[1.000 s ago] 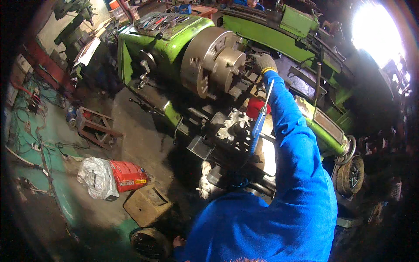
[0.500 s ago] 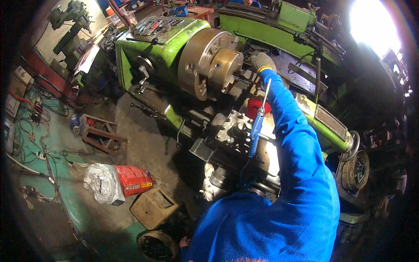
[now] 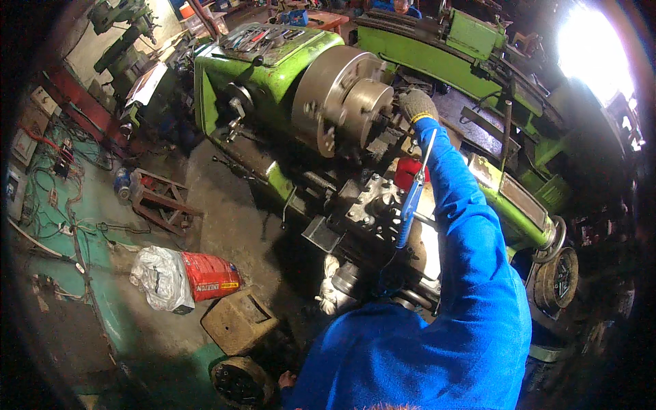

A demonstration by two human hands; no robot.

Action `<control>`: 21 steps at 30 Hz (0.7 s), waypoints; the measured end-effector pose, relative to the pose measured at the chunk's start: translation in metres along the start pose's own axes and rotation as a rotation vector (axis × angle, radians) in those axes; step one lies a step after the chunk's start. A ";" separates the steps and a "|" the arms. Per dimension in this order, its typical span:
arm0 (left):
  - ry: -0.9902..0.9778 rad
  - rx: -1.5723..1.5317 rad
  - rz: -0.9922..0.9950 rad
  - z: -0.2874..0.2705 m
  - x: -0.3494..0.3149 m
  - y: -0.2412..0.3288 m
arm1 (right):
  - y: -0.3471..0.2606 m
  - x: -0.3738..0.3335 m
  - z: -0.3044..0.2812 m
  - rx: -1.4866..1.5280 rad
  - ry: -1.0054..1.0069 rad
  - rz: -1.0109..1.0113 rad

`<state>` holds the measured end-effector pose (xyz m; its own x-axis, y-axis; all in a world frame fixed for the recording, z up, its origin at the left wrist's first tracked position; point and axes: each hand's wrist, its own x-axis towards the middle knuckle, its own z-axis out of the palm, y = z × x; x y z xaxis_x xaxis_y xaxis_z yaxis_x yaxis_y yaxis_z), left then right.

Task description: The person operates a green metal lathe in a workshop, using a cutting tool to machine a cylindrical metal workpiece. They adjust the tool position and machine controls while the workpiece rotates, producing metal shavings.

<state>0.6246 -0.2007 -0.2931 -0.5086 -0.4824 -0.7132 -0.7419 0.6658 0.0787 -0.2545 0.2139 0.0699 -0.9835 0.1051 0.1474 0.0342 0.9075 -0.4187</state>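
Observation:
My right hand [image 3: 417, 104], in a grey knit glove with a yellow cuff, is stretched out beside the front face of a round metal workpiece [image 3: 369, 106]. Its fingers look curled; whatever they hold is hidden. The workpiece sits in the large chuck [image 3: 318, 89] of a green lathe, whose jaws look smeared as if turning. Under my right forearm, a blue air blow gun [image 3: 410, 215] with a long thin nozzle stands upright by the bolted tool post [image 3: 376, 201]. My left hand [image 3: 287, 379] shows only slightly at the lower edge, its fingers mostly hidden by my sleeve.
Hand tools [image 3: 256, 39] lie on the green headstock. A red object [image 3: 410, 173] sits behind the tool post. On the floor at left are a red and white sack [image 3: 208, 275], a tan container [image 3: 239, 319], a metal stand [image 3: 160, 199] and loose cables [image 3: 75, 232].
The view has shifted slightly, moving the lathe rightward in the picture. The chuck jaws stand at different angles and the workpiece looks greyer. My right hand stays beside the workpiece.

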 end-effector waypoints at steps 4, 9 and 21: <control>-0.003 -0.015 -0.004 0.003 0.002 0.000 | 0.002 -0.016 0.002 0.013 0.070 -0.082; -0.017 -0.021 0.005 0.006 0.007 -0.002 | 0.013 -0.030 0.002 0.045 0.010 -0.157; 0.003 -0.085 -0.003 -0.007 0.013 -0.018 | 0.020 -0.063 0.007 -0.203 0.024 -0.403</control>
<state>0.6287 -0.2226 -0.2987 -0.5077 -0.4862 -0.7112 -0.7777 0.6139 0.1354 -0.1926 0.2231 0.0460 -0.9210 -0.2661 0.2844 -0.3145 0.9389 -0.1397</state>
